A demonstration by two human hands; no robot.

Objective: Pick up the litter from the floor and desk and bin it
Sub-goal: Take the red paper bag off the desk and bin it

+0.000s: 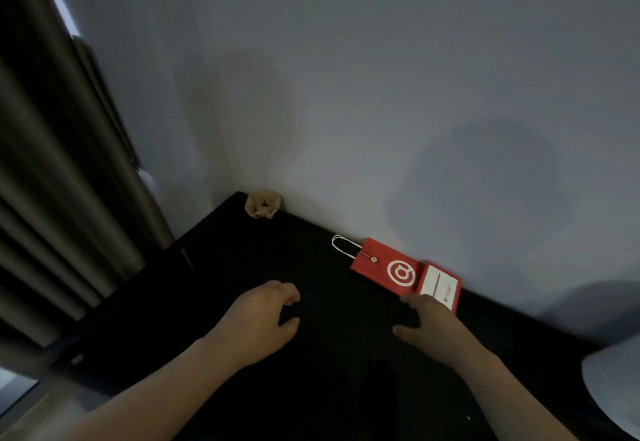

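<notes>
Litter on dark table (pixel 346 364): flat red paper bag (pixel 384 267) against the wall, long axis running 10 to 4 o'clock, white handle loop at the 10 o'clock end. Right hand (pixel 433 322) is nearer, with the bag at its 12 o'clock. Fingers (pixel 414 300) extended, reaching the bag's folded base; contact unclear, nothing held. Left hand (pixel 263 316) loosely curled, empty, bag at its 2 o'clock. Crumpled beige paper (pixel 263 205) sits in far table corner, 12 o'clock of left hand, well apart. Path to bag looks unobstructed. Curtain (pixel 52 198) at 9 o'clock. No bin in view.
</notes>
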